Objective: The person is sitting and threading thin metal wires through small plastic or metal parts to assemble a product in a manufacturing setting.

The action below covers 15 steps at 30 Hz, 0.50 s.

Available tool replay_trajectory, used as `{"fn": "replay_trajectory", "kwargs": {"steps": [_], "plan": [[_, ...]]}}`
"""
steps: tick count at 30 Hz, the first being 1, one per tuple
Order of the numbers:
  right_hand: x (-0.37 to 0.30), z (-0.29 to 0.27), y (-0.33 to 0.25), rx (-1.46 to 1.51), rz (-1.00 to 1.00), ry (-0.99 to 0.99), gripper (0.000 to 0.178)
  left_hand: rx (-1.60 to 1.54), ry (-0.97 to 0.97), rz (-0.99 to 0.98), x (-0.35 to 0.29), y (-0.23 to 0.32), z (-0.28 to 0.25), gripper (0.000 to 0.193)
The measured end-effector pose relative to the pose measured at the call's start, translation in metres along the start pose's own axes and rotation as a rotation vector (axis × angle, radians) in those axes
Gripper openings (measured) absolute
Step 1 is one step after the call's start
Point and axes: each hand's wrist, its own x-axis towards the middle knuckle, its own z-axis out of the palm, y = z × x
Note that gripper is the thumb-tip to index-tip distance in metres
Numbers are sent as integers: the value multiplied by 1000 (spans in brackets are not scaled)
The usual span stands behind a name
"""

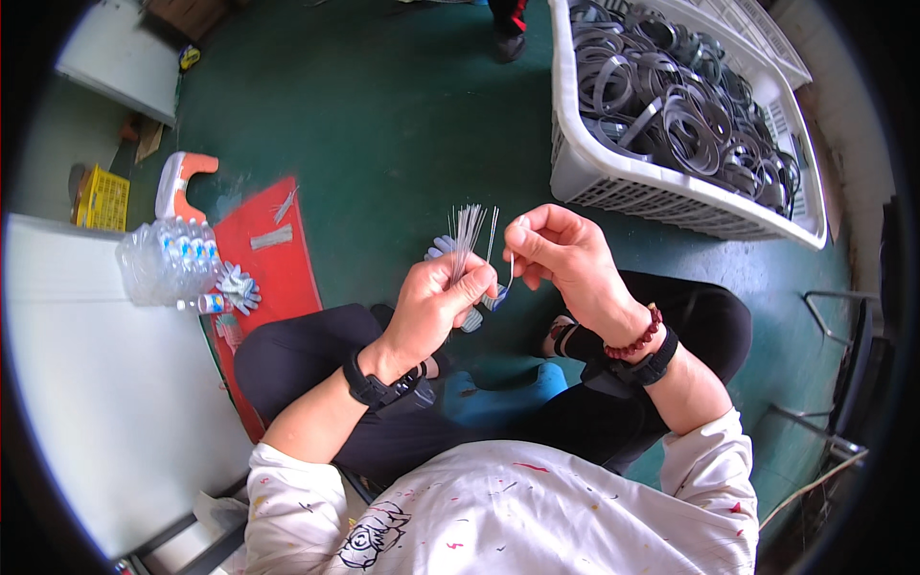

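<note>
My left hand [431, 299] is closed round a bundle of thin metal wires [467, 233], whose upper ends fan out above the fist. One or two wires stand apart at the bundle's right side. Just to the right, my right hand [573, 251] pinches a short, thin wire [511, 271] between thumb and forefinger; its lower end looks bent toward the left thumb. Whether it touches the bundle I cannot tell. Behind and below the left hand, partly hidden, lies a grey-and-blue work glove [441, 246] on the green floor.
A white crate [661, 195] full of grey strap coils [685, 125] stands at far right. On the left, a red board [286, 278] carries loose wires [272, 237] and gloves [240, 287], beside packed water bottles [163, 268]. A blue object [503, 395] lies between my legs. Another person's foot [510, 46] shows at the top.
</note>
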Motion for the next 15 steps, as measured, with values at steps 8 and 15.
{"fn": "replay_trajectory", "kwargs": {"steps": [8, 15], "plan": [[-2, -4, 7, -50, -57, -8, 15, 121, -5, -5, 2, -2, 5, 29], [-3, -2, 6, -51, -70, -2, 13, 117, 10, -46, 3, -5, 3, 26]]}}
